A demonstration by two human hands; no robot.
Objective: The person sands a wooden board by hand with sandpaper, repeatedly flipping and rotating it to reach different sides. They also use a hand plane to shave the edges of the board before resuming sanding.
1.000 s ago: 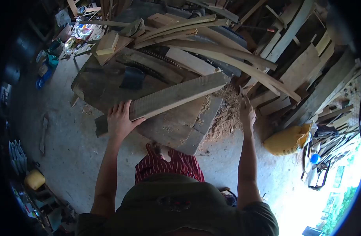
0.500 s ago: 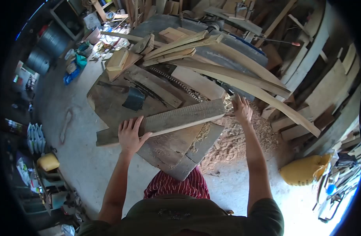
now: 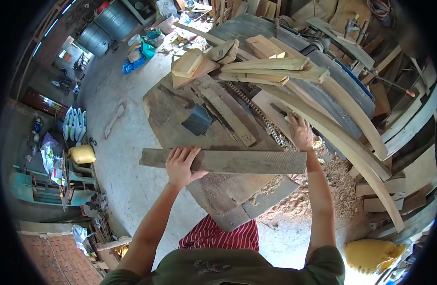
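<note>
A long flat wooden plank lies crosswise over the near part of a worn saw table. My left hand grips its left part, fingers curled over the far edge. My right hand rests at the plank's right end, fingers spread against a curved board behind it. Whether it grips the plank I cannot tell. A dark blade guard stands on the table just beyond the plank.
Cut blocks and curved boards are stacked on the table's far side. Sawdust lies heaped on the floor at the right. A yellow sack sits at lower right, a yellow jug at left, barrels far left.
The plank has swung round from a slant to lie level across the table. My right hand has come in from the sawdust side to the plank's right end.
</note>
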